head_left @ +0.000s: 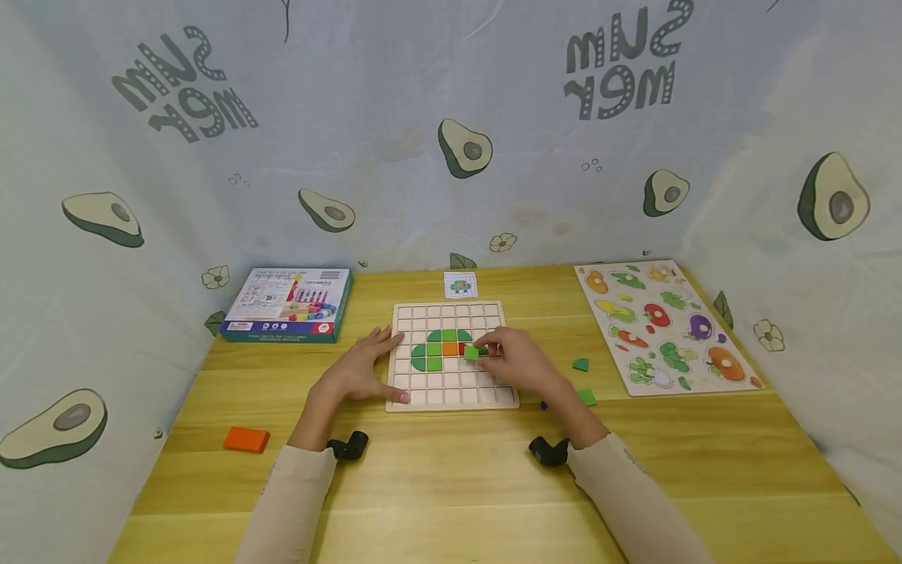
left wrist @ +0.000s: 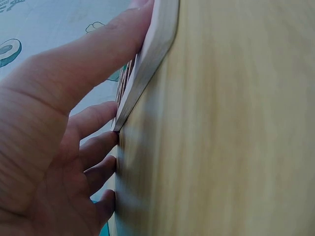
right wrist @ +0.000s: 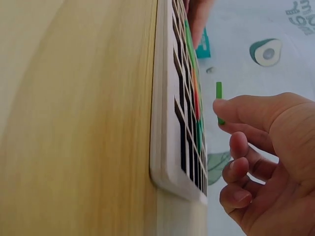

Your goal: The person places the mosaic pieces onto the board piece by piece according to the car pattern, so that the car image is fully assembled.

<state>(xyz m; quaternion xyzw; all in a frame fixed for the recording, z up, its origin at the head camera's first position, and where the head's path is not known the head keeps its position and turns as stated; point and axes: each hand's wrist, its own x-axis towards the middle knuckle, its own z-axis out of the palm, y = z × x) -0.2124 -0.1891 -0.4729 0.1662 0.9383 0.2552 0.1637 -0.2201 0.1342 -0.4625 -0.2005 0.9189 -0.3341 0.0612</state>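
Observation:
A wooden grid board [head_left: 451,398] lies mid-table, with green, orange and red tiles set in its squares. My left hand [head_left: 361,366] rests at its left side, fingers spread. In the left wrist view, the thumb [left wrist: 106,46] lies on the board's edge and the other fingertips come down at the table. Over the board's right half, my right hand [head_left: 517,359] pinches a light green square tile [head_left: 471,353] between thumb and forefinger. The right wrist view shows this tile edge-on, held above the grid, with the remaining fingers loosely curled.
Behind the board stands a small picture card [head_left: 460,285]. Beside my right forearm lie a green quarter-round tile [head_left: 581,364] and a green tile [head_left: 587,398]. A vegetable puzzle board [head_left: 613,329] is at right, a box [head_left: 285,305] at back left, an orange block [head_left: 247,439] at left.

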